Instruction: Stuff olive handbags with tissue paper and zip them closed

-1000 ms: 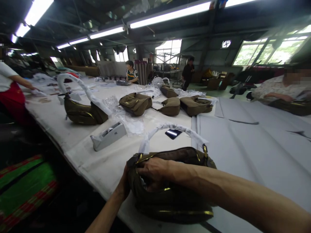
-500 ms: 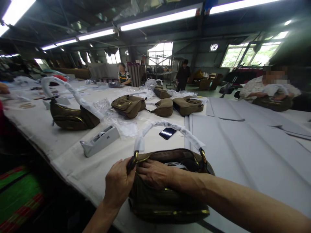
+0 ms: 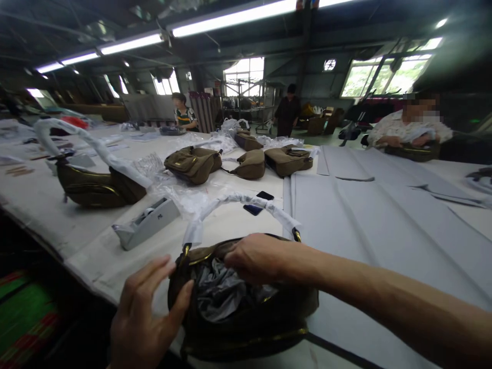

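Observation:
An olive-brown handbag (image 3: 246, 323) lies open at the table's near edge, its handle (image 3: 238, 202) wrapped in white plastic. Grey stuffing paper (image 3: 221, 289) shows in its mouth. My right hand (image 3: 255, 256) curls over the bag's top rim above the paper, fingers bent. To the left of the bag is my left hand (image 3: 144, 312), fingers apart, its thumb against the bag's left end.
A grey tape dispenser (image 3: 148, 223) and a dark phone (image 3: 258, 202) lie beyond the bag. Several more olive bags (image 3: 194, 164) and clear plastic wrap sit farther back. Grey sheets (image 3: 376, 215) cover the right side. A seated person (image 3: 409, 128) works at the far right.
The bag's mouth now gapes wider and grey paper shows inside. My left hand has come off the bag's corner and spread. The view has shifted right and down.

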### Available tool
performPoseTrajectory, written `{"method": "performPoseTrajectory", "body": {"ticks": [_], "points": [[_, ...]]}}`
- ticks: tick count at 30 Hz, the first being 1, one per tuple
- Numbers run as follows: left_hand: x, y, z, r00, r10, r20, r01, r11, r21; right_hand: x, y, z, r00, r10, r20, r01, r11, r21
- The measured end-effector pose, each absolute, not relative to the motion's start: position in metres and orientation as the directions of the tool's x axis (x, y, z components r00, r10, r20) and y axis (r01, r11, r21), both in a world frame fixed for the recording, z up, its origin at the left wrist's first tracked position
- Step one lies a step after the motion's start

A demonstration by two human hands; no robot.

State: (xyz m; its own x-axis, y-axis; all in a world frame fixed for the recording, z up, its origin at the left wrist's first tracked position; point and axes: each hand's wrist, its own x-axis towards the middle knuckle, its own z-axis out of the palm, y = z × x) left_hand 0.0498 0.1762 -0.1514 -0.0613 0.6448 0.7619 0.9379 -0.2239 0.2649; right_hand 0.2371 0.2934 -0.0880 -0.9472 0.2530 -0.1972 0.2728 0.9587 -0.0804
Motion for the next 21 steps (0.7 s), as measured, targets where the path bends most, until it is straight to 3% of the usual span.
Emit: {"method": "performPoseTrajectory", "body": {"ticks": [2,4,6,8,12,16,18,21], "points": [[0.071,0.182,-0.141,0.198,0.691,0.695,0.879,-0.439,0.186,0.263,0.286,-0.075,-0.876,0.330,-0.352,0.344,0.939,0.023],[0.094,0.198,-0.136,0.392,0.862,0.321,0.861,-0.467,0.204,0.281,0.276,-0.074,-0.798,0.341,-0.496,0.342,0.935,0.092],[0.110,0.219,-0.137,0.397,0.906,-0.145,0.915,-0.378,0.141,0.291,0.265,-0.078,-0.738,0.303,-0.603,0.288,0.949,0.125],[0.115,0.236,-0.138,0.300,0.867,-0.399,0.949,-0.312,0.036,0.300,0.258,-0.084,-0.717,0.268,-0.644,0.206,0.963,0.172],[0.110,0.247,-0.131,0.190,0.879,-0.436,0.969,-0.240,-0.061,0.316,0.255,-0.090,-0.772,0.275,-0.572,0.176,0.959,0.224],[0.111,0.233,-0.129,0.361,0.889,-0.281,0.913,-0.399,-0.090,0.317,0.257,-0.089,-0.827,0.268,-0.494,0.186,0.960,0.209],[0.109,0.229,-0.136,0.384,0.838,-0.387,0.891,-0.446,-0.082,0.314,0.257,-0.085,-0.826,0.256,-0.502,0.175,0.963,0.204],[0.100,0.230,-0.143,0.252,0.803,-0.540,0.932,-0.351,-0.088,0.312,0.258,-0.080,-0.769,0.249,-0.588,0.194,0.968,0.157]]}}
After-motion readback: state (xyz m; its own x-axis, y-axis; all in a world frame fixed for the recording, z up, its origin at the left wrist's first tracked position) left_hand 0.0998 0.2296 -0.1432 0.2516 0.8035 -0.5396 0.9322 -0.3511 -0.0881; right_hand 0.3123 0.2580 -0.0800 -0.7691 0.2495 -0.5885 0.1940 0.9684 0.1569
